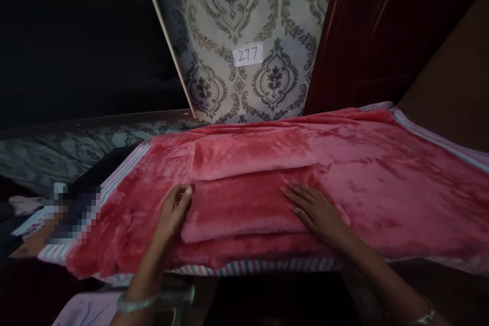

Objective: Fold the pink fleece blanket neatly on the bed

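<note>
Before me spreads a wide red plush cover (382, 193) with striped border (260, 266). Near its middle lies a rectangular folded plush cloth (237, 204), paler toward twelve o'clock. At its four o'clock, the right hand (317, 210) rests flat, slightly spread; at nine, the left hand (176, 205) curls, whether pinching I cannot tell.

Blanket: we see red-pink plush (397, 188) spread over a raised support that it hides from us.
Striped border (267, 266): we find it along the left, right and near edges.
Folded cloth (244, 204): we have this plush piece lying flat near the front, its far band paler.
</note>
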`<state>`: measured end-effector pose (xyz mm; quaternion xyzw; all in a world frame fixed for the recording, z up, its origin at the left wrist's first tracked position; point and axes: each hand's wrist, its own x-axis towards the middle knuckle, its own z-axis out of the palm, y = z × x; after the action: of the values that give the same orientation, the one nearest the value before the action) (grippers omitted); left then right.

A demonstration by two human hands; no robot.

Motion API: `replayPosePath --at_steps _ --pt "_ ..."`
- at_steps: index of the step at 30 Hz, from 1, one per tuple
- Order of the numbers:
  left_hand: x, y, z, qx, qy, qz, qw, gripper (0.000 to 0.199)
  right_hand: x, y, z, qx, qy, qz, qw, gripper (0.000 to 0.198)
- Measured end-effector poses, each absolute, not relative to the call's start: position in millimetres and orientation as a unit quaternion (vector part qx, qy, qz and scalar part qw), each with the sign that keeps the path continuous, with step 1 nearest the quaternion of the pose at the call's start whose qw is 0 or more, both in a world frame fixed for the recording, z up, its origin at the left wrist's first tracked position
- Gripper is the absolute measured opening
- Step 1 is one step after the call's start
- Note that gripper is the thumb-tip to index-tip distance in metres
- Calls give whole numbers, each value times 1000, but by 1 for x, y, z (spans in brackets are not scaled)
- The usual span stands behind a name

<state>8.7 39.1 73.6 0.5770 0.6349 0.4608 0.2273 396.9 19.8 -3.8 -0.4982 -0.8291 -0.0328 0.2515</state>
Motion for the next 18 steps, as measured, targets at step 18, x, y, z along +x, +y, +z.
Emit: replayPosePath --at_steps 18 --pt "6 26 72 780 486 374 -128 29 459 -13 -28 -582 -672 -14 459 42"
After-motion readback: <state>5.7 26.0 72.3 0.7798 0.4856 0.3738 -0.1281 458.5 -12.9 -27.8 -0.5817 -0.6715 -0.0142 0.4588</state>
